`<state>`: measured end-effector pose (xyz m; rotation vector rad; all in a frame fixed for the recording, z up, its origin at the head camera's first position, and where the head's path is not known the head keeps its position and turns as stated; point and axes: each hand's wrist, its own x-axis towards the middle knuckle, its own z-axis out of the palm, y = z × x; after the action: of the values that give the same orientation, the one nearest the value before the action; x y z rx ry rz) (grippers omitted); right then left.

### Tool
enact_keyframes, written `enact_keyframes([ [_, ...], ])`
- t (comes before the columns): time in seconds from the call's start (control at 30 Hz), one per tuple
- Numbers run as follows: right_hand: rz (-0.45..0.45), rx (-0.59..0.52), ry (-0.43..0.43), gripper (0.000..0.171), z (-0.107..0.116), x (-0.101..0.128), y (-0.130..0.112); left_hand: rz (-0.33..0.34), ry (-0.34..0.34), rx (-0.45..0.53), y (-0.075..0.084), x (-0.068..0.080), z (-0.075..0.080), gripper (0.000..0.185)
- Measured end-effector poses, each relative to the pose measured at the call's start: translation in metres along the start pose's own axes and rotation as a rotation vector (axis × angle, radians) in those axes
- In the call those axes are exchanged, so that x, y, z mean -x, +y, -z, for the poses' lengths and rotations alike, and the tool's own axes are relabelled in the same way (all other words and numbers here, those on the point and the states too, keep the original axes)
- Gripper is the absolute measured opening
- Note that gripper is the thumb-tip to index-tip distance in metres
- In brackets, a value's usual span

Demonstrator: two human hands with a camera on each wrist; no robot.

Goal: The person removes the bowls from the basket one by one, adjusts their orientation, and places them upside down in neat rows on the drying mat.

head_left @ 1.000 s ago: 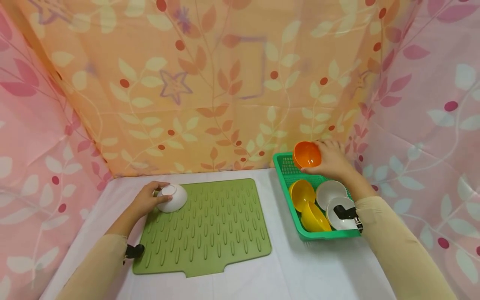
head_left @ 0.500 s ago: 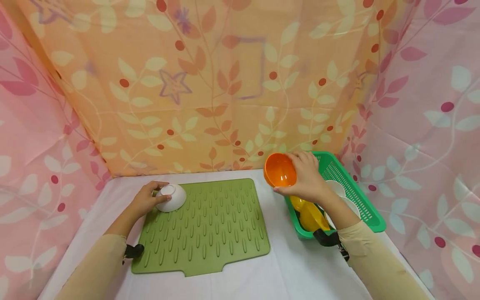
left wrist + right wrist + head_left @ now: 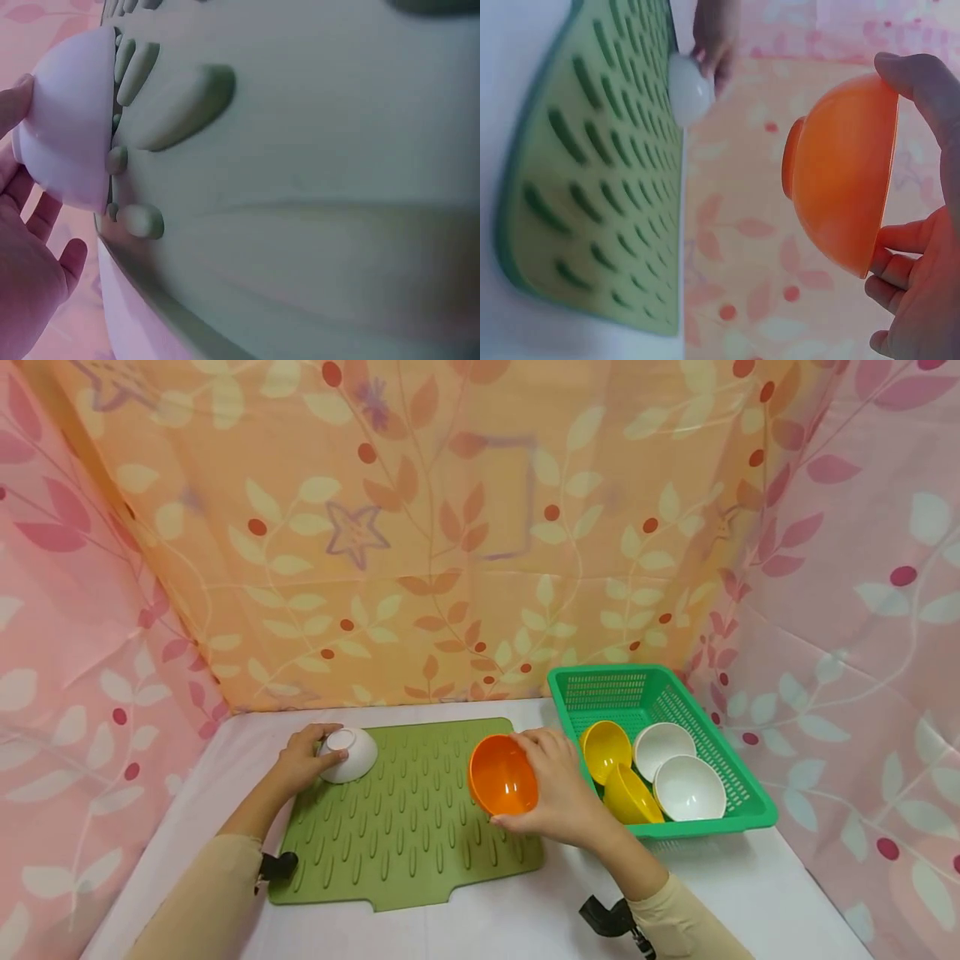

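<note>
Upside down on the back left corner of the green ridged mat (image 3: 420, 810) lies a white bowl (image 3: 358, 758). My left hand (image 3: 302, 762) holds it between thumb and fingers around its base; the left wrist view shows the bowl's rim (image 3: 109, 112) against the mat. Above the mat's right side, my right hand (image 3: 558, 789) grips an orange bowl (image 3: 501, 777) by its rim, tilted with the inside facing me. In the right wrist view the thumb and fingers pinch the orange bowl (image 3: 844, 176) at opposite points of the rim, its foot pointing away from the palm.
A green plastic basket (image 3: 738, 785) stands right of the mat on the white cloth (image 3: 720, 885). Inside are two yellow bowls (image 3: 606, 752) and two white bowls (image 3: 690, 789). Floral curtains (image 3: 450, 568) enclose the back and sides.
My right hand has carried the orange bowl from above the basket leftward and nearer, to over the mat's right side. My left hand stays on the white bowl.
</note>
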<state>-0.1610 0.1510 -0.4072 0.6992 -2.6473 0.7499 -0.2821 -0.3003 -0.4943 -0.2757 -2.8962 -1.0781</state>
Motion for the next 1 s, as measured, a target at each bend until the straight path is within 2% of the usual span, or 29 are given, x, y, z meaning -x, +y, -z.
enact_keyframes([
  [0.2,-0.012,-0.061,-0.025,0.109,-0.018,0.012,-0.008,-0.007,0.002,-0.028,0.004,-0.001,-0.003,0.065],
  [0.47,-0.023,-0.091,-0.075,0.113,-0.033,0.018,-0.009,-0.041,0.019,-0.15,0.009,0.003,-0.01,0.068],
  [0.6,-0.01,-0.093,-0.075,0.114,-0.038,0.018,-0.009,-0.036,0.036,-0.151,0.009,0.007,-0.01,0.073],
  [0.7,0.003,-0.079,-0.076,0.114,-0.041,0.018,-0.009,-0.018,0.087,-0.12,0.013,0.012,-0.007,0.076],
  [0.83,0.01,-0.064,-0.079,0.114,-0.043,0.017,-0.009,-0.033,0.156,-0.073,0.035,0.024,0.002,0.075],
  [1.0,0.019,-0.068,-0.082,0.116,-0.043,0.017,-0.011,-0.065,0.152,-0.001,0.078,0.05,0.018,0.073],
])
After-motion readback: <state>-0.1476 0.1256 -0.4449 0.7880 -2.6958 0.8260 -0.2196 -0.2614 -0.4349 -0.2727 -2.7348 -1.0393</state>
